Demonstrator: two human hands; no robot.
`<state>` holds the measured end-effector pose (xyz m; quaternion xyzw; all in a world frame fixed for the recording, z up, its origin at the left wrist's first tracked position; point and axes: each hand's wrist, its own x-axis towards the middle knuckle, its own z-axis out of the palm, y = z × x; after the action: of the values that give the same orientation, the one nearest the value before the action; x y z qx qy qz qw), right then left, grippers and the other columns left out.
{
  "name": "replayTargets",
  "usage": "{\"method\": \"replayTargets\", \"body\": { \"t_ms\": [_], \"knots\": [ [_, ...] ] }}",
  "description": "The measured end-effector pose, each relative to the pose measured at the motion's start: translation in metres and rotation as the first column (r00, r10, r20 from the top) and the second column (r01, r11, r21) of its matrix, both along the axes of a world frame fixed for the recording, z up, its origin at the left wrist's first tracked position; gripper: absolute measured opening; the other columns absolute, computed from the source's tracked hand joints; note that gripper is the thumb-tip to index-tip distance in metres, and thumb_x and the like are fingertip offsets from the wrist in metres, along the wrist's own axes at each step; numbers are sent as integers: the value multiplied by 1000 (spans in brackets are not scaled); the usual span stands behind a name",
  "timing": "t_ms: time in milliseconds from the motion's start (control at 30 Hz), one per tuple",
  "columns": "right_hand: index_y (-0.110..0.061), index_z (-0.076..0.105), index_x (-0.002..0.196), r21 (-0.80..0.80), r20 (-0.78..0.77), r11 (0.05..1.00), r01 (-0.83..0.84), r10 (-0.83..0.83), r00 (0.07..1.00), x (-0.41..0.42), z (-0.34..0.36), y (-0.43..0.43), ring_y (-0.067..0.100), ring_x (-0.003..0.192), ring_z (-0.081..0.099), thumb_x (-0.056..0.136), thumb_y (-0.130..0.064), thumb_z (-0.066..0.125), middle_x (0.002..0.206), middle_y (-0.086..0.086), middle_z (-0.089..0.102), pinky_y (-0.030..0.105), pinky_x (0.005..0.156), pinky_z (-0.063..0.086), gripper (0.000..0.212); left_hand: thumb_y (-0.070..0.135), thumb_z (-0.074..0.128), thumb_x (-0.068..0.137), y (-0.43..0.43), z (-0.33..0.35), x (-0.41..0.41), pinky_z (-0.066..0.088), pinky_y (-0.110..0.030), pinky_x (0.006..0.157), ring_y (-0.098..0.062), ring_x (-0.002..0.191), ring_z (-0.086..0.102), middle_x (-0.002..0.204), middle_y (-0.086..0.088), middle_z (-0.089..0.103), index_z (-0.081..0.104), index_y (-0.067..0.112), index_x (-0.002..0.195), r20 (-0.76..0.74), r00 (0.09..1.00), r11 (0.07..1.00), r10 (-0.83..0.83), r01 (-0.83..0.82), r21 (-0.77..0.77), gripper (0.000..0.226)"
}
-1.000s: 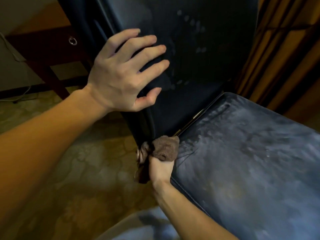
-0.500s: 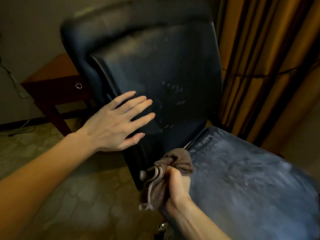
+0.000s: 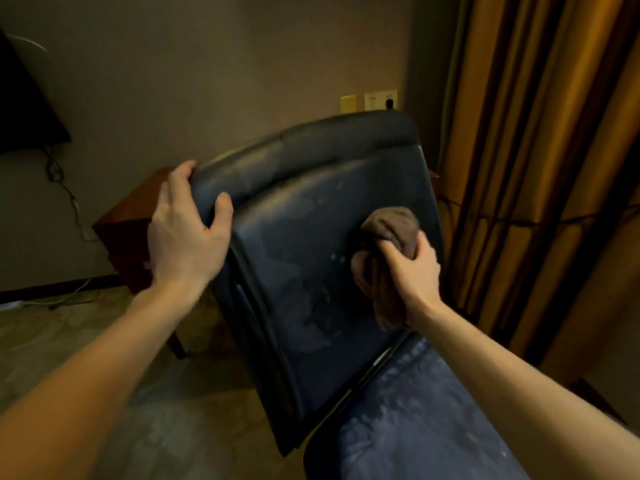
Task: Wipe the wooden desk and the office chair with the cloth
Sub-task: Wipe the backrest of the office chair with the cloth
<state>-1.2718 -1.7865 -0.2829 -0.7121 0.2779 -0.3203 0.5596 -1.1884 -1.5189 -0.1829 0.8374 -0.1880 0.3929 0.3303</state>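
Office chair point(image 3: 298, 271) fills the centre of the head view. Left hand point(image 3: 183, 237) grips its top corner at ten o'clock. Right hand point(image 3: 412, 268) clutches the brown cloth point(image 3: 391, 223), pressed on the chair's back at two o'clock. Wooden desk point(image 3: 135, 202) stands behind, at nine o'clock.

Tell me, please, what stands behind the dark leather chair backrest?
A reddish-brown wooden desk shows past the dark leather backrest's left edge; white wall sockets peek above it. The desk's remainder is hidden.

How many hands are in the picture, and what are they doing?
2. The left hand grips the top left corner of the chair's backrest. The right hand holds the cloth against the backrest's right side. None looks hidden.
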Motion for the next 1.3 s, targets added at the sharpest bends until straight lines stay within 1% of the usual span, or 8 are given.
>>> {"method": "replayTargets", "body": {
  "t_ms": [167,267,467,633,733,900,1167,1300],
  "knots": [
    [-32,42,150,55,-62,998,-23,27,998,7,-21,66,37,141,37,72,-62,56,155,10,36,55,113,35,85,30,55,102,-15,-11,-4,43,-46,86,-42,112,57,133,-19,59,52,9,140,52,993,985,102,-94,-143,43],
    [-29,44,149,-89,-57,990,-106,101,993,-13,-26,131,37,138,39,63,-68,50,152,10,39,53,110,37,95,31,49,102,-12,-12,-2,45,-46,83,-42,110,58,133,-18,60,53,9,140,57,992,984,111,-102,-144,44],
    [-69,53,113,-360,-35,750,-555,583,812,-64,-3,113,1,112,58,59,-39,81,118,-22,58,29,101,48,68,34,43,103,-5,-11,-6,48,-45,85,-39,115,59,135,-17,60,51,9,143,34,999,991,41,-36,-130,47],
    [-45,58,123,-223,357,931,-288,353,865,-43,51,51,3,111,67,66,-30,84,117,-13,71,29,102,48,63,34,40,104,-9,-10,-10,48,-42,78,-38,108,62,132,-15,60,50,11,143,20,999,989,42,-39,-139,47],
    [-33,42,140,-167,380,977,-136,191,905,-7,86,20,-1,118,59,80,-28,83,128,-15,62,27,109,42,73,34,40,104,-9,-10,-10,43,-35,75,-37,106,63,131,-14,61,50,11,143,19,998,989,53,-49,-139,46],
    [-18,48,145,-399,-47,902,-168,162,986,32,56,65,39,124,51,65,-51,50,137,13,52,56,104,45,87,32,41,104,-10,-14,-4,42,-32,79,-32,109,61,131,-13,61,53,10,141,22,999,984,38,-34,-173,44],
    [-37,56,116,-652,-90,570,-500,596,798,-39,10,106,18,105,58,71,-43,67,112,-10,55,41,94,52,47,28,43,102,-7,-20,4,41,-27,86,-30,115,59,133,-13,62,54,8,140,78,997,975,-15,32,-221,44],
    [-21,66,118,-624,215,745,-238,456,864,-5,85,61,23,109,63,73,-43,68,115,0,65,43,98,52,49,30,39,103,-8,-18,2,45,-34,85,-31,116,60,135,-10,61,53,11,141,43,999,974,-9,18,-228,45]
  ]
}}
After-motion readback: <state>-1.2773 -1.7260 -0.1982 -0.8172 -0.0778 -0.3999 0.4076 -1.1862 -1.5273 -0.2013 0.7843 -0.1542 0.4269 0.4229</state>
